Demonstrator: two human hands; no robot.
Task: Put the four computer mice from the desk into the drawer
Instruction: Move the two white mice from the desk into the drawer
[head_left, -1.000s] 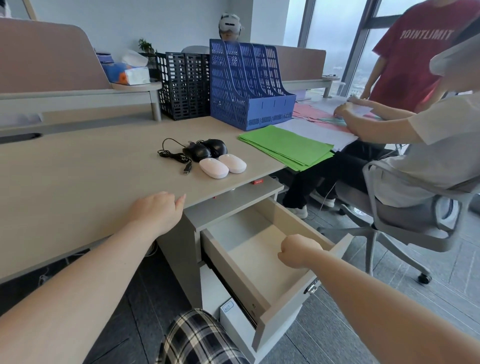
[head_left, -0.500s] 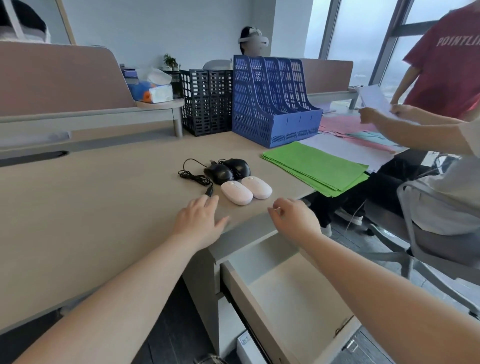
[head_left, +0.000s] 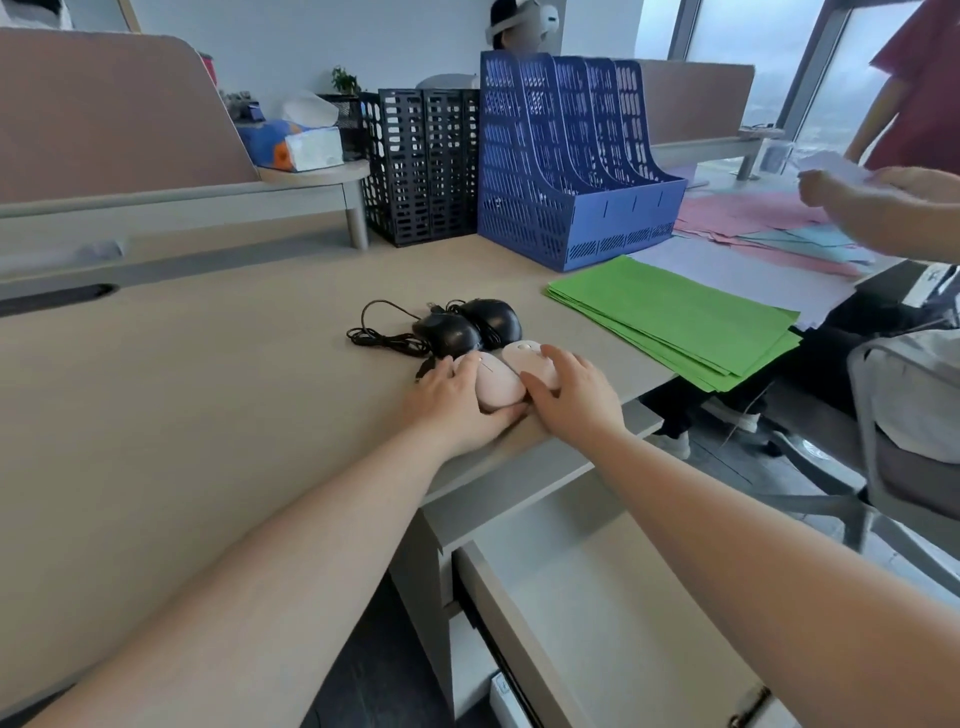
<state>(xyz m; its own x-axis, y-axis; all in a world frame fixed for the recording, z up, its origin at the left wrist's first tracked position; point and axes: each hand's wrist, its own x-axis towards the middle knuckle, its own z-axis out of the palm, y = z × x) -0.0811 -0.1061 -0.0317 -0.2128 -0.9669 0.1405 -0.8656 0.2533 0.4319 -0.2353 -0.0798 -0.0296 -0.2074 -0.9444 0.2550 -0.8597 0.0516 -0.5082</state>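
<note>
Two white mice lie side by side near the desk's (head_left: 182, 395) front edge. My left hand (head_left: 457, 405) curls around the left white mouse (head_left: 496, 384), thumb beneath its near end. My right hand (head_left: 569, 397) covers the right white mouse (head_left: 524, 356), fingers over its back. Both mice still rest on the desk. Just behind them sit two black wired mice, the left black mouse (head_left: 447, 332) and the right black mouse (head_left: 493, 319), with a coiled cable (head_left: 379, 332) to their left. The drawer (head_left: 582, 582) stands pulled out below the desk edge, its inside bare.
A stack of green paper (head_left: 675, 317) lies right of the mice. Blue file racks (head_left: 571, 161) and black file racks (head_left: 423, 166) stand at the back. Another person's hands (head_left: 878, 202) sort papers at right, seated on a grey chair (head_left: 904, 415). A tissue box (head_left: 296, 145) sits back left.
Both hands moved forward from the desk edge onto the two white mice and closed around them. The view shifted closer to the desk; the drawer stays pulled out.
</note>
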